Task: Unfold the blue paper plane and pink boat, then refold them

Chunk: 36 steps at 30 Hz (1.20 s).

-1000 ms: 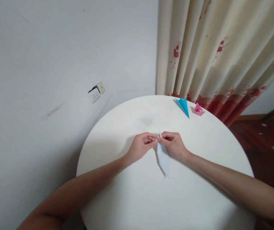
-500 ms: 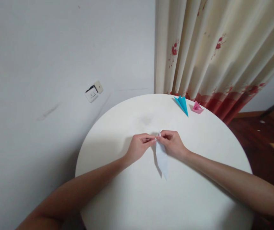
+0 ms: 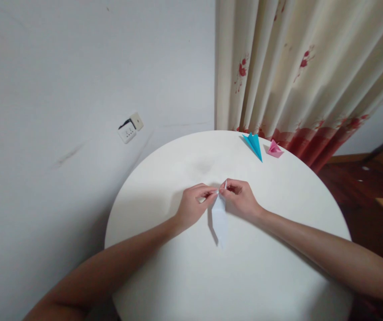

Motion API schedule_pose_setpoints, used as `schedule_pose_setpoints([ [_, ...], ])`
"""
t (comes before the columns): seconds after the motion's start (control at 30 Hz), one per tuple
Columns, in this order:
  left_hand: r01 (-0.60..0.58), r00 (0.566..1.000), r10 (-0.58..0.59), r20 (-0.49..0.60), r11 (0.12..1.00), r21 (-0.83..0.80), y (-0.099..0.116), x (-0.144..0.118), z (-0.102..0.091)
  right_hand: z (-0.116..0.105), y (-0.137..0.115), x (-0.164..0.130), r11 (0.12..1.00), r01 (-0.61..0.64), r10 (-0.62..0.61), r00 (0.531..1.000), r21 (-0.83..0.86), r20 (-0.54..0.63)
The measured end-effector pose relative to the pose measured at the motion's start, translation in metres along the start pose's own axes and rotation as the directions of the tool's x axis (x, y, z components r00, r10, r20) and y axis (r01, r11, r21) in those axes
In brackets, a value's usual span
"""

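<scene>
A folded white paper [image 3: 219, 220] was held near the middle of a round white table [image 3: 178, 276], its narrow lower end pointed toward the person. Its upper end was pinched between thumb and fingers by the left hand [image 3: 193, 203] and, just beside it, by the right hand [image 3: 240, 197]. Near the far edge, a blue paper plane [image 3: 254, 147] and a pink paper boat [image 3: 274, 150] were placed, backed by a patterned curtain [image 3: 278, 89].

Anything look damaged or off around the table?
The white socket on the wall looks odd: something dark shows along its top edge, perhaps a gap. A grey streak marks the wall to its left.
</scene>
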<state>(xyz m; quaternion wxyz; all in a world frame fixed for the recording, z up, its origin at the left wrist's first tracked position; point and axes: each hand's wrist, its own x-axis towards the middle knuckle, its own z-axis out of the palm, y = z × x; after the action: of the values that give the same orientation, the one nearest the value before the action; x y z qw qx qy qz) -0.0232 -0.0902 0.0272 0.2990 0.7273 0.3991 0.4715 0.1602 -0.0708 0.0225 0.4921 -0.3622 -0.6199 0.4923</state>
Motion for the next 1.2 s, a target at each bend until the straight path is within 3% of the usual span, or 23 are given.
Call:
schedule_pose_setpoints([
  [0.13,0.161,0.985,-0.152,0.084,0.98,-0.12,-0.011,0.0,0.005,-0.002,0.002,0.002,0.998,-0.027,0.029,0.999,0.059,-0.033],
  [0.4,0.144,0.981,-0.141,0.132,0.99,-0.013,-0.018,0.002,0.005,0.0,-0.003,-0.001,0.976,0.154,-0.147,0.988,-0.156,0.056],
  [0.6,0.137,0.979,-0.137,0.15,0.99,0.007,-0.016,0.003,0.005,-0.002,-0.007,-0.003,0.951,0.245,-0.227,0.967,-0.189,0.113],
  [0.73,0.137,0.981,-0.132,0.14,0.99,-0.021,-0.022,0.005,0.005,-0.01,-0.004,0.002,0.931,0.245,-0.199,0.962,-0.271,0.187],
  [0.87,0.106,0.987,-0.112,0.111,0.993,0.06,-0.027,0.008,0.004,-0.022,0.005,0.007,0.877,0.246,-0.129,0.948,-0.412,0.292],
  [1.07,0.053,0.967,-0.091,0.238,0.985,0.163,-0.032,0.009,-0.003,-0.02,0.02,0.006,0.747,0.225,-0.039,0.954,-0.626,0.296],
  [1.2,-0.013,0.962,-0.057,0.267,0.967,0.254,-0.04,0.009,-0.006,-0.016,0.015,0.004,0.668,0.272,-0.056,0.947,-0.693,0.318],
])
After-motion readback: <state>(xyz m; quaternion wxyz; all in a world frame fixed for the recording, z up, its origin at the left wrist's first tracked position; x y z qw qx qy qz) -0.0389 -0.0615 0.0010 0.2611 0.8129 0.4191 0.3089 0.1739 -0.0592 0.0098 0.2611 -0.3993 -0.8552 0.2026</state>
